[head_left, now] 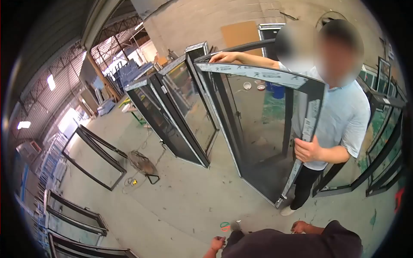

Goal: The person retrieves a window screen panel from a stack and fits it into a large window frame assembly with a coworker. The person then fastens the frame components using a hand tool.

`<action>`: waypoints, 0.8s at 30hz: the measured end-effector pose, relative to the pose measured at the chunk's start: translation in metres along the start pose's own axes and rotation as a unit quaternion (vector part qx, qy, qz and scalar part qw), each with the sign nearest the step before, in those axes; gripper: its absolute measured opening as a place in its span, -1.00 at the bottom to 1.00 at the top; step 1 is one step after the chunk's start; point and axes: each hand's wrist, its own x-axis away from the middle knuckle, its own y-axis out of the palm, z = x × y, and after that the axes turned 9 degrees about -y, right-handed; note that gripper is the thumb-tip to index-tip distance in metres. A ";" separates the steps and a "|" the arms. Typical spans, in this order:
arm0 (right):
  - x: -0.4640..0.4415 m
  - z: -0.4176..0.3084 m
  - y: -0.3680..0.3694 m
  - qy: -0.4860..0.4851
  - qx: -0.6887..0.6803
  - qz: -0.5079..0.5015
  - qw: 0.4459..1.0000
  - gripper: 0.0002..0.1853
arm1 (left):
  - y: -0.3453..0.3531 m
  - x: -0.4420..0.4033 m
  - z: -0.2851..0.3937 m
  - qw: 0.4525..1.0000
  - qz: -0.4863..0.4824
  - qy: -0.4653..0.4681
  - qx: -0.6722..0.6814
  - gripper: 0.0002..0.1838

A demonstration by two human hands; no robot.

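Note:
At the bottom edge, my left hand (218, 243) hangs low with its fingers curled; what it holds, if anything, is hidden. Just above it show the green and orange loops of what looks like a pair of scissors (225, 226), close to my shoe (235, 225); I cannot tell whether they lie on the floor. My right hand (300, 227) is out to the other side, fingers bent in and closed, their contents too small to make out. In front of me, a co-worker (344, 116) grips a dark window frame (258, 71) with taped edges, one hand on top, one on its side.
More dark frames with glass (172, 116) stand upright beyond the left side of the held one. A floor fan (143, 165) with a cable stands on the concrete. Other frames (77, 215) rest at left and lean at right (365, 172). A blue bucket (278, 91) is behind.

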 end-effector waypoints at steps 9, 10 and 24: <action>-0.024 -0.111 -0.070 0.009 -0.044 0.031 0.999 -0.56 | -0.048 -0.074 0.056 1.000 -0.013 -0.012 -0.026 -0.62; -0.050 -0.108 -0.071 -0.096 0.033 0.057 0.993 -0.58 | -0.059 -0.091 0.073 0.999 -0.022 -0.007 -0.028 -0.62; -0.185 -0.350 -0.189 -0.185 0.017 0.184 0.965 -0.58 | -0.202 -0.211 0.246 0.997 -0.011 0.055 0.058 -0.72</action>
